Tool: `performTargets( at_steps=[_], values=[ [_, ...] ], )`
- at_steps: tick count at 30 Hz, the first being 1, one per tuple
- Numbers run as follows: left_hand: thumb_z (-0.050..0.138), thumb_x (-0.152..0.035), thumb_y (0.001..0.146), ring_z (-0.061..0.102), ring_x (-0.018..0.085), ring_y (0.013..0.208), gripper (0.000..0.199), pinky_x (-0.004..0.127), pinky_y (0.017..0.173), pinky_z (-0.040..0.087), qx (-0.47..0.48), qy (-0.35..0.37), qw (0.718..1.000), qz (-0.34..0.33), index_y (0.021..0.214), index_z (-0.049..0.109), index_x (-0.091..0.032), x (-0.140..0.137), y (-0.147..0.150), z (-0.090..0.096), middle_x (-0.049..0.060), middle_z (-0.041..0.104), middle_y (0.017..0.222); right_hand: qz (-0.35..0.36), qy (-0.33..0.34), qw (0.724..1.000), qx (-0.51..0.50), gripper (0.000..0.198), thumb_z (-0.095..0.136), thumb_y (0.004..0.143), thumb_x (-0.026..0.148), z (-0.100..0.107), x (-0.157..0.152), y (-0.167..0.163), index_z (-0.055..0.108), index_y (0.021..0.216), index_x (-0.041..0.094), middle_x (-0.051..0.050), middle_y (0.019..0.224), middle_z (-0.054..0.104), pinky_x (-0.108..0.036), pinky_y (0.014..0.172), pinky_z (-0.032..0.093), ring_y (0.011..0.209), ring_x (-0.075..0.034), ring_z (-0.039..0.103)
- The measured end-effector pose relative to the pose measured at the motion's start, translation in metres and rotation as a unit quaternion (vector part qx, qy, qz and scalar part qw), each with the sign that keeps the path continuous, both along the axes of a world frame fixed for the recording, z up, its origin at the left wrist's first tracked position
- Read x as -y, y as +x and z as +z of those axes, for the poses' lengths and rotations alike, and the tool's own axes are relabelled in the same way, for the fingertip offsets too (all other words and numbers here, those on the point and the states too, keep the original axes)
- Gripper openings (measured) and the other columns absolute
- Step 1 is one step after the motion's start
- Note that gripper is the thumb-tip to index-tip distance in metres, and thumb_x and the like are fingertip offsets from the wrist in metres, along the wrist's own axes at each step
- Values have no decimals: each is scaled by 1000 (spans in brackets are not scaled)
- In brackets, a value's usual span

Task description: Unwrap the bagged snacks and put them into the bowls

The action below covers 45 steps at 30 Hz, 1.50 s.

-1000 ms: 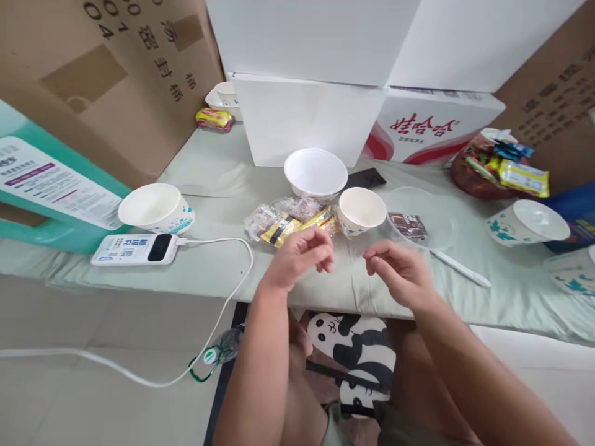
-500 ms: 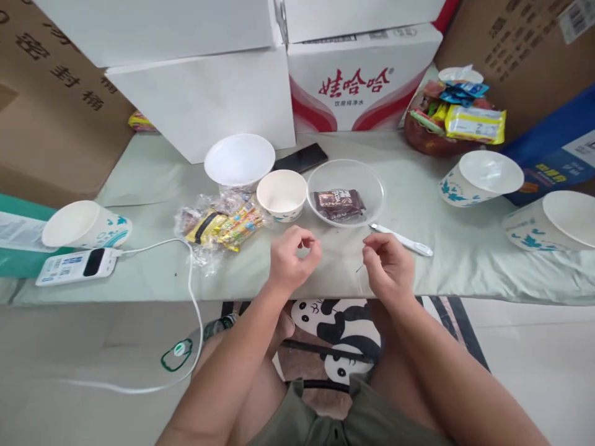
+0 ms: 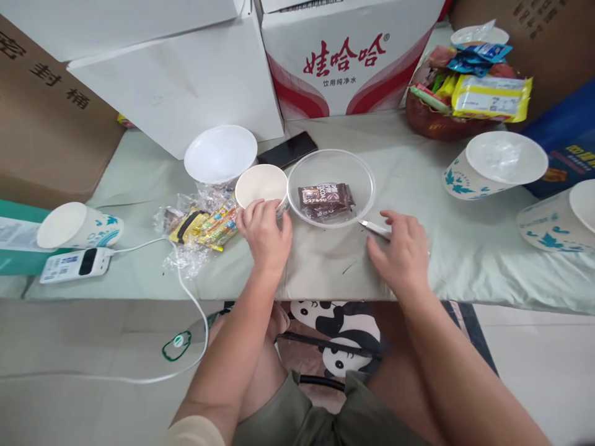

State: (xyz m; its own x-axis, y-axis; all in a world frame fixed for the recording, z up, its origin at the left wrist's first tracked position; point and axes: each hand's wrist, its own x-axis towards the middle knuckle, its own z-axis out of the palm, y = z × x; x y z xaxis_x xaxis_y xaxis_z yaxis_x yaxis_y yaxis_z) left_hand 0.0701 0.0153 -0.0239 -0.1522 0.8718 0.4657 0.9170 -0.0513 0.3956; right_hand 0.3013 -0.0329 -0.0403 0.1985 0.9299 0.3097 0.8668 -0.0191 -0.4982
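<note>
My left hand (image 3: 266, 234) is at the near side of a small white paper cup (image 3: 261, 183). Its fingers overlap the cup's front, thumb apart; whether they touch it I cannot tell. Over a slim, white-handled tool with a metal tip (image 3: 373, 228), perhaps a craft knife, hovers or rests my right hand (image 3: 400, 253), fingers spread. That hand hides most of the handle. Between the hands, a short dark thread-like piece (image 3: 348, 268) lies on the cloth. A clear plastic bowl (image 3: 370, 179) contains brown snack packets (image 3: 325, 199).
Left of the cup are clear-wrapped yellow snacks (image 3: 204, 228); behind it are a white bowl (image 3: 220, 152) and a phone (image 3: 289, 149). Paper buckets (image 3: 483, 176) and a heaped snack basket (image 3: 439, 124) stand right. A white cable (image 3: 193, 294) hangs over the left table edge.
The left hand has opened from a pinch and moved forward-left to the cup. My right hand has released the thin dark piece and shifted right over the white tool. The view has tilted slightly.
</note>
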Motion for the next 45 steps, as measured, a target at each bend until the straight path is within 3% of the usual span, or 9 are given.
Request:
performTargets(
  at_steps=[7, 11, 15, 20, 27, 31, 36, 41, 45],
  values=[
    [56, -24, 92, 62, 26, 102, 13, 49, 115, 27, 35, 31, 996, -73, 91, 69, -24, -8, -1, -5, 5, 73, 92, -75, -118, 987, 80, 27, 51, 89, 40, -3, 8, 41, 67, 95, 19, -15, 101, 67, -48, 84, 43, 98, -34, 57],
    [58, -21, 89, 62, 25, 96, 11, 51, 114, 31, 69, 41, 987, -139, 86, 68, -24, -8, 1, -8, 4, 71, 86, -180, -71, 981, -11, 27, 46, 89, 40, 5, 6, 44, 60, 102, 21, -12, 88, 65, -44, 75, 44, 80, -29, 58],
    [58, -20, 87, 64, 24, 96, 10, 50, 115, 33, 75, 31, 978, -194, 88, 67, -24, -6, 2, -4, 4, 72, 89, -178, -39, 982, -46, 22, 45, 88, 38, 7, 1, 45, 53, 101, 22, -14, 98, 65, -48, 83, 47, 91, -32, 61],
    [61, -19, 79, 60, 29, 117, 31, 52, 114, 36, 71, 97, 981, -155, 109, 64, -21, 3, -11, -1, 12, 65, 118, -190, -16, 982, -8, 21, 49, 80, 34, -2, -6, 63, 54, 96, 22, -13, 95, 64, -53, 92, 47, 99, -34, 59],
    [58, -16, 81, 60, 25, 107, 25, 43, 98, 49, 60, 150, 975, -151, 106, 61, -20, 17, -29, -10, 11, 59, 110, -188, 50, 981, 9, 29, 55, 75, 34, 6, 1, 61, 60, 100, 21, -17, 105, 66, -61, 102, 43, 115, -40, 59],
    [57, -17, 84, 60, 23, 97, 17, 38, 89, 50, 100, 161, 969, -160, 101, 61, -20, 19, -27, -10, 9, 61, 101, -116, 138, 981, -79, 22, 58, 75, 31, 53, 2, 17, 60, 96, 23, -15, 96, 68, -54, 89, 53, 93, -34, 67],
    [56, -19, 86, 59, 23, 94, 12, 38, 87, 48, 133, 161, 966, -152, 96, 62, -19, 17, -29, -6, 8, 61, 97, 169, -63, 936, -302, 28, 66, 77, 32, 109, -75, -93, 63, 104, 25, -7, 97, 69, -41, 75, 59, 81, -22, 69],
    [56, -16, 82, 58, 22, 93, 9, 37, 86, 49, 171, 199, 954, -147, 89, 61, -19, 18, -39, 0, 9, 59, 95, 113, -228, 915, -312, 15, 71, 71, 15, 101, -190, -201, 61, 81, 19, -5, 69, 62, -34, 52, 55, 63, -21, 65],
    [57, -12, 77, 58, 21, 89, 11, 39, 87, 50, 211, 230, 940, -137, 85, 60, -20, 22, -49, 5, 8, 59, 92, 103, -263, 920, -271, 20, 73, 69, 14, 83, -232, -248, 55, 64, 21, -1, 51, 50, -33, 39, 48, 52, -22, 58]
  ],
)
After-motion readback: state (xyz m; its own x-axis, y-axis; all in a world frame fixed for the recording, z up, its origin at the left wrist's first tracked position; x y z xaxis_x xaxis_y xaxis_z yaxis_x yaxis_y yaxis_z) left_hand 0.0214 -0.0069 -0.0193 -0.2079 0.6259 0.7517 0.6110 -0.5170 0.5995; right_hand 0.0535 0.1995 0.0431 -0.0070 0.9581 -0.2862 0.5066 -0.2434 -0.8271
